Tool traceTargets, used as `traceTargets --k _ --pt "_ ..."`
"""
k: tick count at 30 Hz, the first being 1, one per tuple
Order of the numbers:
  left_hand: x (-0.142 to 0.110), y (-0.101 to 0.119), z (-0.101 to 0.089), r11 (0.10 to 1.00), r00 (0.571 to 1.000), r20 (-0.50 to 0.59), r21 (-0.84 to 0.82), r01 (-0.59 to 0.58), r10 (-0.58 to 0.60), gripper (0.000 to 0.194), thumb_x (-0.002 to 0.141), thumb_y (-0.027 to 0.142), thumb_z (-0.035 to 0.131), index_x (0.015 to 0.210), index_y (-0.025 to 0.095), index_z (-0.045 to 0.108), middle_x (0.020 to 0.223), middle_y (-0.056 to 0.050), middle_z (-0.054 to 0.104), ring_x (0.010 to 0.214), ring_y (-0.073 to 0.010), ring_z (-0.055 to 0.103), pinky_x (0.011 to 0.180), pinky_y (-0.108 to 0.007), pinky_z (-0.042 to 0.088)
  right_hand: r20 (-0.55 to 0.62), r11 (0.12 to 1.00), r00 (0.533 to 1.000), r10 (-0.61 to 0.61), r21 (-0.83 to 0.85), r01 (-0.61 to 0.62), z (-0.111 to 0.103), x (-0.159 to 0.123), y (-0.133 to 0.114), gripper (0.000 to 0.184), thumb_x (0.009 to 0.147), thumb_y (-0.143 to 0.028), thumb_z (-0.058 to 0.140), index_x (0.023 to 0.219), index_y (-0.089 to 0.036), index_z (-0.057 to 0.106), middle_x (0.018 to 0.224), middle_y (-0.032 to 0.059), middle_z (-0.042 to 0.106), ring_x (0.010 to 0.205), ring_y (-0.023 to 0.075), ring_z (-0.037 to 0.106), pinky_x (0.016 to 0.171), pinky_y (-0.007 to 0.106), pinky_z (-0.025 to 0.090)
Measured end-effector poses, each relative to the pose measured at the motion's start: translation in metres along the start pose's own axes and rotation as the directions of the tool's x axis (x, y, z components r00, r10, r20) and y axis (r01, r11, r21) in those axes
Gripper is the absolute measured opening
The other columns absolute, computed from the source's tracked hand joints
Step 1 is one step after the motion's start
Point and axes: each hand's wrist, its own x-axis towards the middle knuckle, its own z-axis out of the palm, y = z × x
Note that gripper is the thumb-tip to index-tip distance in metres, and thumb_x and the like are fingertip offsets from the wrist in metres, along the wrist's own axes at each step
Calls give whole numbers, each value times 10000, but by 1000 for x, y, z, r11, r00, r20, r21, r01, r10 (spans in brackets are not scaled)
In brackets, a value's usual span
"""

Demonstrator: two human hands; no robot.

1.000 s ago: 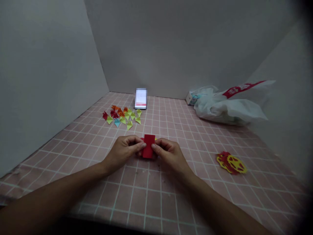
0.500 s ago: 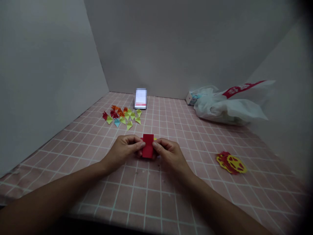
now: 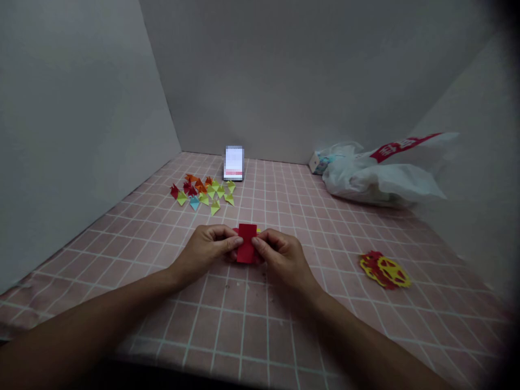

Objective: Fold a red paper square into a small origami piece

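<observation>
A folded piece of red paper [image 3: 247, 250], a narrow upright rectangle, is held up between my two hands. My left hand [image 3: 211, 245] pinches its left edge, thumb in front and fingers behind. On the opposite edge my right hand [image 3: 280, 250] grips it the same way. Behind the paper, bits of something red and something yellow [image 3: 259, 231] peek out; the paper and my fingers hide most of them. Beyond my hands, to the left, lies a group of small folded paper figures [image 3: 215, 207] in red, orange, yellow-green and blue.
A lit phone [image 3: 233, 162] stands upright near the back wall. At the back right, a white plastic bag [image 3: 365, 181] lies beside a small box [image 3: 318, 162]. Red and yellow cut-out paper shapes [image 3: 392, 272] sit to the right. Tiny scraps dot the pink checked tablecloth [image 3: 219, 330].
The red paper has shifted very slightly left and then back right in my hands. Both hands keep their pinch, and the other things stay where they were.
</observation>
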Motion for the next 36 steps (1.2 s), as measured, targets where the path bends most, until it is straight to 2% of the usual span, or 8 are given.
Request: traceTargets --k 4,6,14,21,25,30,33,36 --pt "-1 0 1 999 1000 1 21 -26 26 174 784 323 708 722 159 704 617 -6 664 560 -113 582 562 -230 476 -40 983 995 -93 -160 86 -1 -2 -6 241 868 -298 601 652 -191 610 631 11 598 606 139 513 566 272 374" --pt "-1 1 1 999 999 7 26 -41 41 176 787 319 700 716 157 698 617 -2 655 560 -110 571 561 -229 464 -39 982 994 -102 -167 94 0 -2 -6 241 873 -293 600 654 -191 608 626 8 588 602 137 507 563 273 369" --pt "0 0 -1 1000 996 86 5 -24 23 205 787 335 707 699 156 660 603 10 633 545 -100 559 559 -220 443 56 971 997 57 229 -68 1 1 5 258 882 -405 645 741 -190 621 634 -8 585 564 124 527 551 264 415" --pt "-2 2 1 999 994 100 -4 -45 46 222 794 344 696 691 157 635 603 14 624 550 -101 554 567 -224 442 32 963 998 53 261 -59 3 -3 -1 271 877 -415 647 734 -186 629 658 -7 597 583 120 532 568 256 424" --pt "-2 2 2 999 998 51 -15 -47 48 230 791 356 684 702 154 624 602 22 609 555 -98 542 572 -221 433 142 965 990 16 258 -53 6 -2 6 220 884 -376 625 841 -179 714 815 43 700 736 155 609 699 286 480" --pt "0 -5 2 996 993 80 -40 -81 84 241 794 346 692 697 155 582 601 29 592 565 -86 520 582 -212 410 131 992 991 -24 125 7 4 -1 7 209 900 -320 594 782 -180 696 777 44 681 723 158 599 667 279 458" --pt "0 -9 2 994 989 135 -105 -44 58 253 798 373 699 742 158 579 625 27 595 559 -88 518 562 -215 400 147 999 988 -41 30 37 2 -2 0 203 893 -286 581 750 -180 678 748 37 662 689 149 571 627 270 428" --pt "-1 -9 3 992 991 111 -107 -66 78 260 806 383 700 760 149 597 658 21 593 575 -87 518 568 -216 402 130 997 991 -44 -62 52 2 -3 -5 234 872 -286 592 666 -177 608 698 26 620 647 136 516 592 264 386"
